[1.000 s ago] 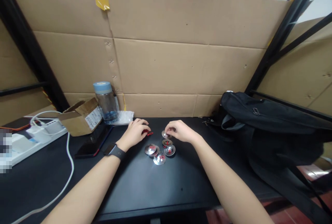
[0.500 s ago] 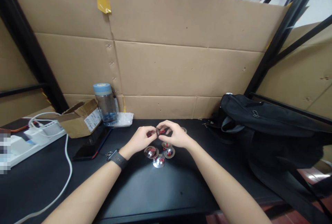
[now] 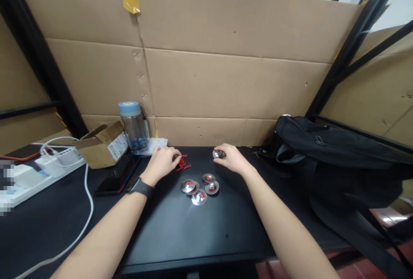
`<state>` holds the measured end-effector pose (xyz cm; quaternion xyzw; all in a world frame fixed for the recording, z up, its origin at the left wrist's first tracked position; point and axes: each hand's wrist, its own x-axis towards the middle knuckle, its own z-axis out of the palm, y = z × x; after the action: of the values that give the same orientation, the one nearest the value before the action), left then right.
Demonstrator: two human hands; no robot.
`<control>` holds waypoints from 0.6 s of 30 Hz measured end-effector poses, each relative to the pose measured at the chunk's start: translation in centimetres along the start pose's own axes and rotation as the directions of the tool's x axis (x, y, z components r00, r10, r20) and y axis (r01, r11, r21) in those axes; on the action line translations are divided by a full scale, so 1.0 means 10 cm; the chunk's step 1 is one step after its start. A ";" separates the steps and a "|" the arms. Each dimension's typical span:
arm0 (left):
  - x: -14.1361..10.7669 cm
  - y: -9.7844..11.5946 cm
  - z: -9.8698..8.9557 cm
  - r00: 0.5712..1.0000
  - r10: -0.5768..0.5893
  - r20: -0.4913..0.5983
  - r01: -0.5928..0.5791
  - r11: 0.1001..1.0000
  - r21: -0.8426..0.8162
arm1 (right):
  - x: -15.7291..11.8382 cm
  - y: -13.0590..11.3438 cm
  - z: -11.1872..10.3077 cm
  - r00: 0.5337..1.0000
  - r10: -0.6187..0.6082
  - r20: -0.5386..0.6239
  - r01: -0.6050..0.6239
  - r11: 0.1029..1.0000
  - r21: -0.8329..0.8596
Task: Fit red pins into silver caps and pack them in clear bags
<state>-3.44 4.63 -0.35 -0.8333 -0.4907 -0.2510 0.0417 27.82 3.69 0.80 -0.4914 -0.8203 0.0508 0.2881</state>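
My right hand (image 3: 229, 157) is closed around a shiny finger cymbal (image 3: 218, 154) at the back of the black table. At the back left, my left hand (image 3: 164, 162) has its fingers curled together at a small heap of red cords (image 3: 183, 164); its fingertips are partly hidden and seem to grip a cord. Between my forearms lie several silvery cymbals: a domed one in front (image 3: 199, 197), an overlapping pair on the left (image 3: 188, 185), and two on the right (image 3: 212, 187) (image 3: 208, 178). Red shows at their middles.
Leftward are a blue-lidded bottle (image 3: 134, 128), an open cardboard box (image 3: 101, 145), a dark phone (image 3: 112, 182) and a white power strip (image 3: 61, 160) with a trailing cable. A black bag (image 3: 335, 154) lies at right, keys (image 3: 256, 153) beside it. Cardboard (image 3: 206, 89) walls the back.
My hands have come apart from over the middle. The left went left to the red cords; the right moved right with a cymbal. The view shifted slightly.
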 end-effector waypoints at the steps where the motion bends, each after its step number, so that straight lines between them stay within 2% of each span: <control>1: 0.00 -0.05 0.00 1.000 -0.007 0.013 0.007 1.000 0.019 | 0.00 0.09 -0.04 0.999 0.052 0.014 -0.051 0.998 -0.046; 6: -0.01 -0.13 0.03 0.996 -0.013 0.090 0.009 0.999 0.044 | -0.05 0.42 -0.10 0.963 0.242 0.118 -0.229 0.967 -0.114; 9: -0.01 -0.13 0.06 0.994 -0.015 0.107 0.011 0.999 0.037 | -0.07 0.49 -0.07 0.948 0.285 0.141 -0.266 0.954 -0.140; 13: -0.01 -0.09 0.07 0.996 0.010 0.089 -0.008 1.000 -0.021 | -0.07 0.52 -0.04 0.944 0.285 0.164 -0.263 0.954 -0.146; 16: -0.01 0.01 0.05 0.988 0.112 0.108 -0.097 0.986 -0.139 | -0.06 0.53 -0.02 0.943 0.282 0.176 -0.256 0.954 -0.154; 18: -0.02 0.10 0.02 0.958 0.228 0.174 -0.178 0.948 -0.264 | -0.06 0.54 -0.02 0.939 0.286 0.189 -0.258 0.953 -0.160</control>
<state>-2.58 4.00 -0.38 -0.8995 -0.3687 -0.2179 -0.0863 32.32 5.88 -1.29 -0.6101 -0.7717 0.0873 0.1568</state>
